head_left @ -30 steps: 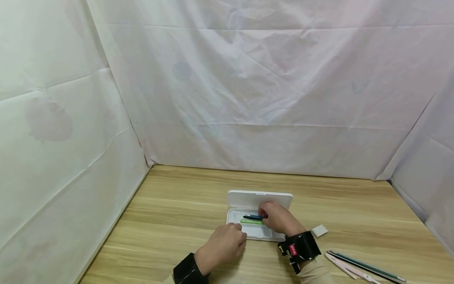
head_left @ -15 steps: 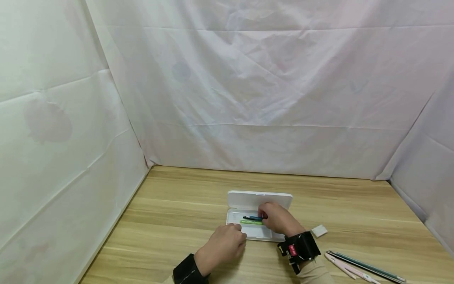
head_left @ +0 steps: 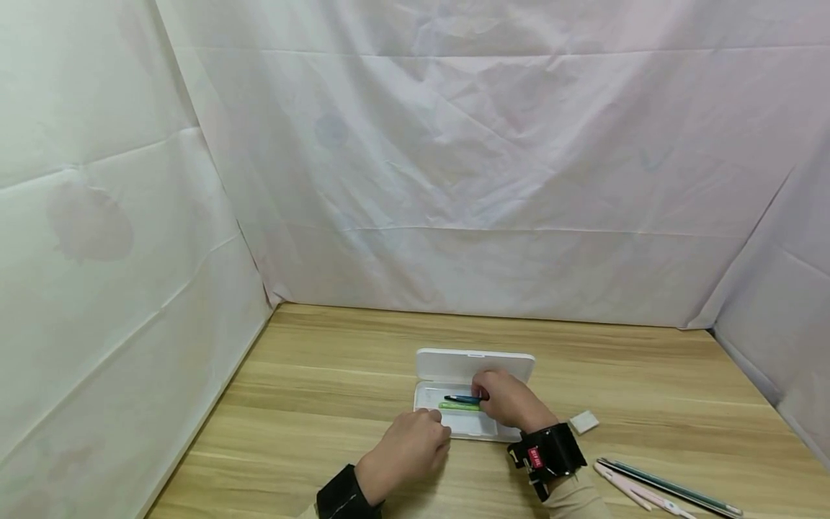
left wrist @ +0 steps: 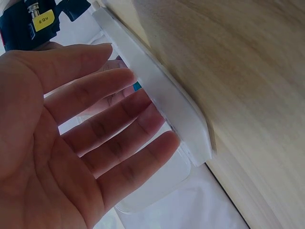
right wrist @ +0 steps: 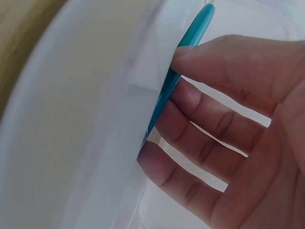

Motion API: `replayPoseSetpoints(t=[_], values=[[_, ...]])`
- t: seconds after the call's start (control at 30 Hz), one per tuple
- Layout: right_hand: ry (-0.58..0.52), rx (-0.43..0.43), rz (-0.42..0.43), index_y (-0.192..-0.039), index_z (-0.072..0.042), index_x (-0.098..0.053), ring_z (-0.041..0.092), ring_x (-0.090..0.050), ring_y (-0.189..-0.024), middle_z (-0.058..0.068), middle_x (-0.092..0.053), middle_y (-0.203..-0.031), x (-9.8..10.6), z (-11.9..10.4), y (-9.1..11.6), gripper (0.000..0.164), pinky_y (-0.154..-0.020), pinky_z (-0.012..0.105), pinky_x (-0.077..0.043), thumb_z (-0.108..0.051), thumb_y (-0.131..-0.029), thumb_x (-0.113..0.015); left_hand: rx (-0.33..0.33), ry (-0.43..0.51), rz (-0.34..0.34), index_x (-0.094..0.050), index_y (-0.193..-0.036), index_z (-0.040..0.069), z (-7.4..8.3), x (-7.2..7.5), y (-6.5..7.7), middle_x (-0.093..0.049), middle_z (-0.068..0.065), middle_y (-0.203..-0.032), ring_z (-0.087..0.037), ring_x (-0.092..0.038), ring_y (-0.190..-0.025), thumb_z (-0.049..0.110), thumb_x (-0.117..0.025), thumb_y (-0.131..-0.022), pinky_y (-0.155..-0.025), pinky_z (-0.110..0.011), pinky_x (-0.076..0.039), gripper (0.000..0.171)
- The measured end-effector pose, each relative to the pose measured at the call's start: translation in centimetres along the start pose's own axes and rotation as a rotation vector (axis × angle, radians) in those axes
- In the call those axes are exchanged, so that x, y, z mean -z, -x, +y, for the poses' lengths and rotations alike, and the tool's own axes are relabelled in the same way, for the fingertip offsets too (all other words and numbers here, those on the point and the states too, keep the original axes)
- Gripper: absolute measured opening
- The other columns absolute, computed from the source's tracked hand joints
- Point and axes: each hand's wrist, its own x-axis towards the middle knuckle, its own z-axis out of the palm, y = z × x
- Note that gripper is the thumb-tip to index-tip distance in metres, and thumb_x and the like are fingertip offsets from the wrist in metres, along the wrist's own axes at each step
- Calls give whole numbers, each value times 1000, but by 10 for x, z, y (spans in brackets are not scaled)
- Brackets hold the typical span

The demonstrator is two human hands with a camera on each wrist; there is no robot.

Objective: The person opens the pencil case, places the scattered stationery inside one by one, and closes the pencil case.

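Head view: you are working at a wooden table (head_left: pixel 337 375), with a pale cloth (head_left: pixel 421 158) hanging behind it. A white pencil case (head_left: pixel 470 425) is lying in front of you, its lid (head_left: pixel 447 365) standing raised at the back. A green pen (head_left: pixel 460 406) is lying inside, just beside a teal pen (head_left: pixel 462 398). To the right of the case, outside it: one white block (head_left: pixel 584 422); farther right and nearer you, dark slender pencils (head_left: pixel 674 487) and a pink two-legged tool (head_left: pixel 621 481) lying close together. Your right hand (head_left: pixel 509 398) is covering the right part of the case and the pens' right ends; your left hand (head_left: pixel 411 443) is covering its near left corner.

Left wrist view: the white case wall is running diagonally past your fingertips. The left hand is grasping nothing; its fingers are bending loosely, apart from one another, and touching the case's edge. A black wrist device (left wrist: pixel 35 24) with a yellow label is showing beyond.

Right wrist view: a blurred white wall is filling the left side, hiding part of the pen's far edge. Your right hand is pinching the teal pen, thumb against fingertips; the pen is lying slantwise.
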Motion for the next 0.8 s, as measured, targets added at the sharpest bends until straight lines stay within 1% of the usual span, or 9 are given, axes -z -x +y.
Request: replayPoseSetpoints(t=[0.23, 0.47, 0.57, 0.8], values=[[-6, -13, -6, -75, -9, -62, 13, -45, -68, -3, -50, -70, 0, 0, 0, 20, -61, 29, -38, 10, -74, -69, -4, -26, 35, -69, -72, 19, 1, 0, 1, -57, 7, -72, -6, -54, -63, 23, -74, -85, -51, -21, -39, 14], [18, 12, 10, -74, -9, -61, 13, -45, -66, -3, -50, -70, 0, 1, 1, 19, -60, 29, -38, 9, -74, -68, -24, -19, 71, -66, -68, 18, 1, 0, 2, -54, 7, -68, -6, -50, -59, 19, -73, -84, -49, -20, -36, 17], [16, 4, 8, -74, -10, -61, 13, -45, -66, -3, -50, -70, 0, 2, 1, 19, -60, 29, -38, 9, -74, -68, -27, -15, 67, -67, -68, 18, 0, -1, 2, -54, 8, -68, -5, -49, -59, 19, -73, -83, -49, -20, -35, 17], [-8, -28, -12, -76, -9, -62, 14, -46, -67, -2, -52, -72, 1, 0, 2, 18, -60, 30, -39, 7, -76, -69, -15, -19, 40, -68, -70, 18, 1, 1, 1, -55, 7, -69, -5, -50, -60, 21, -74, -84, -50, -20, -37, 15]])
